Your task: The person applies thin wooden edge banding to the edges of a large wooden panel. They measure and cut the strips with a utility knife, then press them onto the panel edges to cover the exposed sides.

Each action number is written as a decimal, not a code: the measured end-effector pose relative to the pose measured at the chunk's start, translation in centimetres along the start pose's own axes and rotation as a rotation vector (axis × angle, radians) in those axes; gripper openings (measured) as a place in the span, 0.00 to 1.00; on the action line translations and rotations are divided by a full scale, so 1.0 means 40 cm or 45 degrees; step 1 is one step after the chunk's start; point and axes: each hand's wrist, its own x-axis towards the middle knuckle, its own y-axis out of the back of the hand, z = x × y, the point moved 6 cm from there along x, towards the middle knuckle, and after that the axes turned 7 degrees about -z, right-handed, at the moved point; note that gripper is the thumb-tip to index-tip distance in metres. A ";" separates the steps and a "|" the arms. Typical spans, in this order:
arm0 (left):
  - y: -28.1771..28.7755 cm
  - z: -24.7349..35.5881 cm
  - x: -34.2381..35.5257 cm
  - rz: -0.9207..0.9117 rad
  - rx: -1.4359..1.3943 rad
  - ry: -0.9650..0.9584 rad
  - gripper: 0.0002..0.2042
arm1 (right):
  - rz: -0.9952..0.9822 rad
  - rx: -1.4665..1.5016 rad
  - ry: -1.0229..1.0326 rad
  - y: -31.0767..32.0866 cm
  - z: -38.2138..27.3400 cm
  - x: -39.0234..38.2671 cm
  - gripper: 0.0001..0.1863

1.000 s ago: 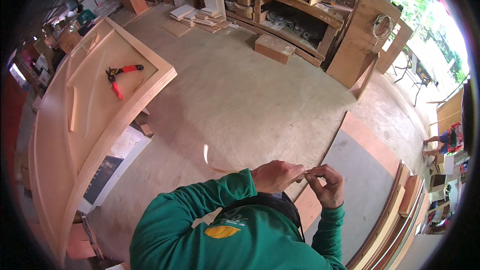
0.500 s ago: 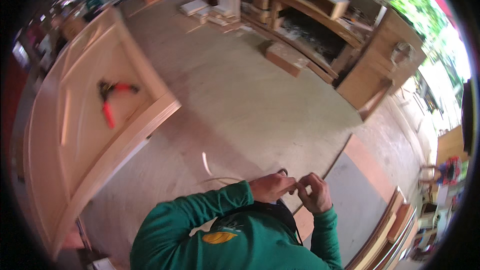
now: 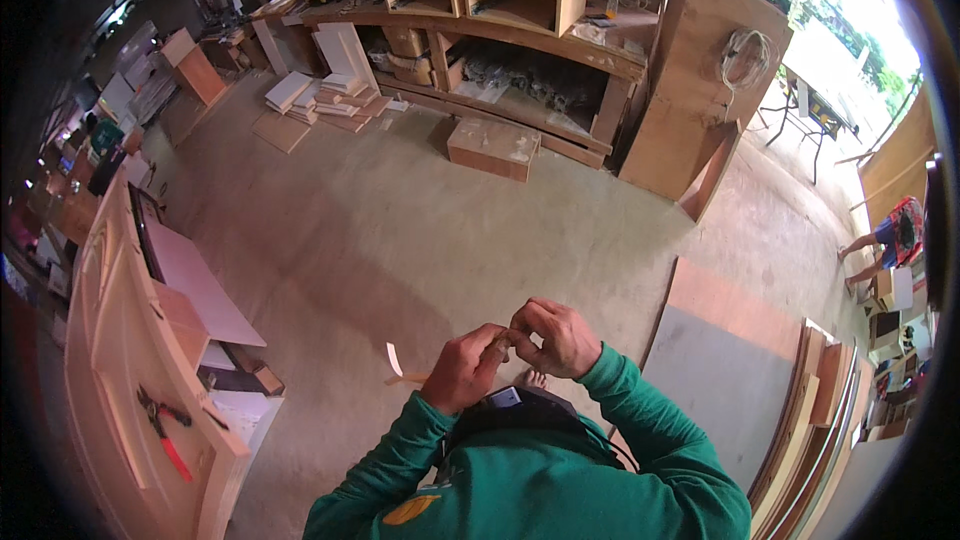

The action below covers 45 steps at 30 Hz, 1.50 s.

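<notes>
Presently, we find the left hand (image 3: 464, 368) and the right hand (image 3: 560, 340) closed in front of the torso, fingertips meeting on a small brownish piece (image 3: 507, 336), too covered for us to identify. Near the left wrist, we record a pale curled strip (image 3: 393, 360). Red-handled pliers (image 3: 157, 418) lie on the wooden panel (image 3: 120, 365) at left; a grey sheet (image 3: 715, 400) lies at right.

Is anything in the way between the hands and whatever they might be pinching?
Nothing visible: the left hand and right hand come together, with no obstacle showing there. Anything pinched between them is too small to make out.
</notes>
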 end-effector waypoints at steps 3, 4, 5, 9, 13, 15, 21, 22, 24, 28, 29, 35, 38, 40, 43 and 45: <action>0.063 -0.011 0.096 0.192 0.077 -0.243 0.16 | 0.016 -0.049 0.107 0.030 0.061 0.109 0.08; 0.077 -0.040 0.130 0.162 0.064 -0.102 0.15 | 0.034 -0.101 0.050 0.032 0.090 0.141 0.09; 0.084 -0.076 0.163 0.237 0.110 -0.076 0.11 | 0.037 -0.157 0.074 0.036 0.109 0.177 0.08; 0.174 -0.148 0.295 0.344 0.065 -0.032 0.09 | 0.081 -0.181 -0.073 0.039 0.187 0.339 0.05; 0.318 -0.258 0.406 0.341 -0.022 -0.003 0.12 | -0.059 -0.218 -0.060 -0.004 0.272 0.552 0.05; 0.402 -0.309 0.464 0.389 -0.011 0.030 0.12 | -0.066 -0.217 0.010 -0.027 0.290 0.676 0.06; 0.637 -0.407 0.616 0.461 0.010 0.032 0.13 | -0.096 -0.203 0.037 -0.057 0.362 0.977 0.06; 0.672 -0.411 0.642 0.437 0.030 0.031 0.13 | -0.073 -0.208 0.049 -0.054 0.375 1.013 0.06; 0.734 -0.417 0.681 0.378 0.020 0.045 0.14 | -0.013 -0.201 0.013 -0.055 0.400 1.061 0.06; 0.757 -0.464 0.794 0.182 -0.075 -0.060 0.13 | 0.073 -0.234 -0.106 -0.027 0.457 1.091 0.06; 0.756 -0.469 0.824 0.165 -0.054 -0.102 0.13 | 0.102 -0.234 -0.147 -0.016 0.484 1.088 0.07; 0.675 -0.394 0.965 -0.088 -0.136 -0.444 0.14 | 0.340 -0.372 -0.509 0.087 0.530 0.956 0.06; 0.602 -0.379 1.027 -0.343 -0.201 -0.206 0.16 | 0.423 -0.402 -0.629 0.134 0.551 0.884 0.11; 0.546 -0.347 1.078 -0.485 -0.069 -0.145 0.15 | 0.523 -0.408 -0.676 0.177 0.566 0.835 0.15; 0.475 -0.306 1.105 -0.616 0.048 -0.248 0.13 | 0.639 -0.381 -0.753 0.210 0.566 0.760 0.15; 0.402 -0.230 1.108 -0.665 -0.049 -0.340 0.17 | 0.706 -0.345 -0.970 0.210 0.569 0.665 0.14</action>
